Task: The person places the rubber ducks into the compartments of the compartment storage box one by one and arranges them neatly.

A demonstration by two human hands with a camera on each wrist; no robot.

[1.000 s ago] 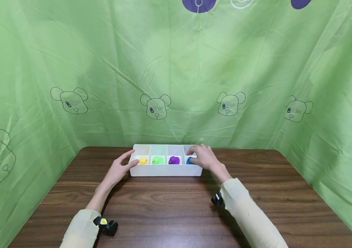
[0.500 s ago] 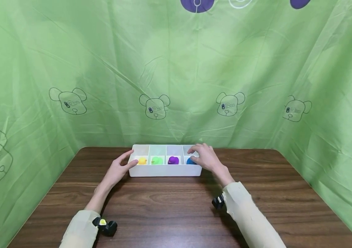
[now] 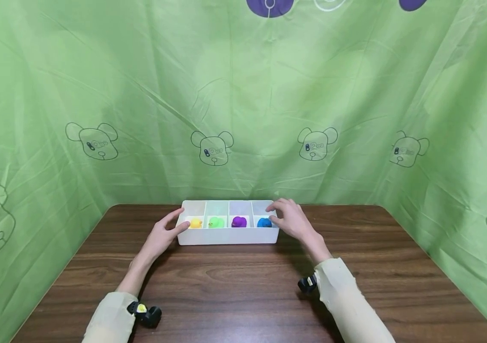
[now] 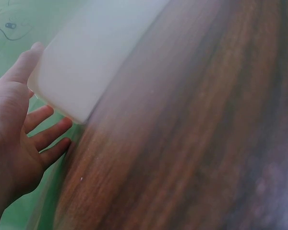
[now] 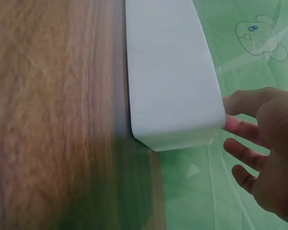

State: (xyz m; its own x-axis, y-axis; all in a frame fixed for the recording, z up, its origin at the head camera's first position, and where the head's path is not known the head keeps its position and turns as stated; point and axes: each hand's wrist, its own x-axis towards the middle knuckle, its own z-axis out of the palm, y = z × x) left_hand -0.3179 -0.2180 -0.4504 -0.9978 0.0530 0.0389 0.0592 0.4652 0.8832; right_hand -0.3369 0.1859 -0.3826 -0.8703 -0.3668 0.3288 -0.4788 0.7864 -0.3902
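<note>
A white box with compartments stands near the table's far edge, in the head view. From left to right, its compartments hold a yellow toy duck, a green toy duck, a purple toy duck and a blue toy duck. My left hand is at the box's left end, thumb at the rim and fingers spread, as the left wrist view also shows. At the right end, my right hand has its thumb and forefinger over the corner, apart from the blue duck. The right wrist view shows its other fingers loosely bent beside the box.
The box sits on a dark wooden table. Green curtain printed with bear heads hangs behind and on both sides. A small black camera is strapped to each sleeve.
My right hand has drawn back to the right, off the blue duck, which now shows fully in its compartment. The left hand stays at the box's left end.
</note>
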